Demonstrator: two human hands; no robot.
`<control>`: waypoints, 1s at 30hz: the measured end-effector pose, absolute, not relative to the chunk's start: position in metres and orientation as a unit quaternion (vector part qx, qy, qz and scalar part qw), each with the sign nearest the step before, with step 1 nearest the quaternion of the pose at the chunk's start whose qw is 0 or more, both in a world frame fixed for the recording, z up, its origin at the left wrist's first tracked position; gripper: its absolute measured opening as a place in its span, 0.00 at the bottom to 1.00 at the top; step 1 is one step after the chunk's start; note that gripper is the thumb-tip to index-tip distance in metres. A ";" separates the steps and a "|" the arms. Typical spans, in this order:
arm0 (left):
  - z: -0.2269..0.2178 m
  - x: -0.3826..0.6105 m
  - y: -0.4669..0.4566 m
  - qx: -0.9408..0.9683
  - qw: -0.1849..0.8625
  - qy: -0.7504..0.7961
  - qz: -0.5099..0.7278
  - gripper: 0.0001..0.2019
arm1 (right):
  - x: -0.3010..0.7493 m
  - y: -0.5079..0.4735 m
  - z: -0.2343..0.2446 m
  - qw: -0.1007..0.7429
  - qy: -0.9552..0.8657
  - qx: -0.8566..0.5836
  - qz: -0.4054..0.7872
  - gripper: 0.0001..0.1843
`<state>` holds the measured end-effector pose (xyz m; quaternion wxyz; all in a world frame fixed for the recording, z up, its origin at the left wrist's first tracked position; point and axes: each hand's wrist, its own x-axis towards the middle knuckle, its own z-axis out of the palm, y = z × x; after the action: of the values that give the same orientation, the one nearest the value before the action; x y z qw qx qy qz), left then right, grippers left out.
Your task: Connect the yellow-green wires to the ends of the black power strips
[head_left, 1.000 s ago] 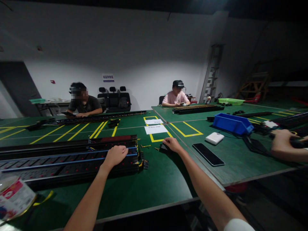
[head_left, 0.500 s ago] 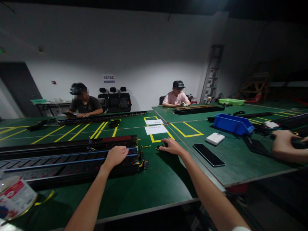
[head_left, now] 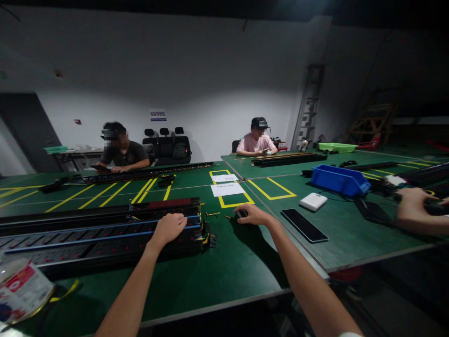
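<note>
My left hand (head_left: 170, 228) rests curled on the right end of a long black power strip (head_left: 87, 236) with blue and red wiring, one of several lying side by side on the green table (head_left: 217, 271). My right hand (head_left: 254, 215) lies to the right of the strips, its fingers closed around a small black part (head_left: 241, 214) on the table. Small yellow wire pieces (head_left: 212, 213) lie between the strips and that hand.
A black phone (head_left: 303, 225), a white power bank (head_left: 313, 201) and a blue bin (head_left: 339, 180) sit on the adjoining table at right, where a co-worker's hand (head_left: 412, 208) works. Two seated people face me at the far tables. A tin can (head_left: 21, 290) stands at lower left.
My right hand has drawn slightly back and lifted at the wrist, uncovering the small black part under its fingers. My left hand has stayed on the strip.
</note>
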<state>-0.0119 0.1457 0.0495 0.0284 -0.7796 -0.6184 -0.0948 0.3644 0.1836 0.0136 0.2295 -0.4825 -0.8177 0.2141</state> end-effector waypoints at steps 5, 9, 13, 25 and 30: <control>0.051 -0.011 0.144 -0.776 0.022 -0.623 -0.098 0.21 | 0.360 0.189 0.010 0.295 -0.770 -0.531 0.196 0.22; 0.052 -0.010 0.143 -0.776 0.022 -0.623 -0.097 0.21 | 0.354 0.189 0.007 0.296 -0.722 -0.621 0.075 0.24; 0.052 -0.010 0.144 -0.774 0.023 -0.626 -0.093 0.21 | 0.349 0.183 0.009 0.247 -0.706 -0.662 0.045 0.25; 0.055 -0.010 0.141 -0.774 0.024 -0.626 -0.086 0.21 | 0.331 0.175 0.015 0.175 -0.707 -0.684 0.032 0.17; 0.054 -0.010 0.142 -0.774 0.026 -0.626 -0.088 0.21 | 0.330 0.170 0.020 0.174 -0.700 -0.692 0.006 0.18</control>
<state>-0.0100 0.1421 0.0539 0.0257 -0.7742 -0.6262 -0.0883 0.3304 0.1704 0.0198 0.1737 -0.6924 -0.7002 0.0063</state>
